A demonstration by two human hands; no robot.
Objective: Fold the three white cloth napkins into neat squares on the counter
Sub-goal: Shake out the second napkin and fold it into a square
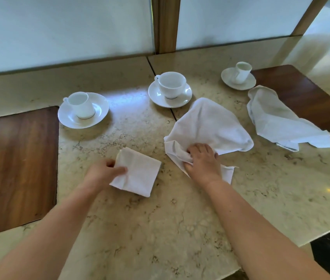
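One napkin squared, second one in the grab, third waiting out right.

On the marble table (pixel 139 229), the left hand (pixel 101 173) pinches the near-left edge of the folded napkin (pixel 138 174), thumb on top. Just to its right, the right hand (pixel 202 160) bunches the near corner of the crumpled middle napkin (pixel 206 126), fingers curled into the cloth; it fans away up-right from that hand, so the right is nearer. How much is tucked beneath the palm, hard to say. The third napkin (pixel 277 120) lies far right, long axis running down-right, untouched.
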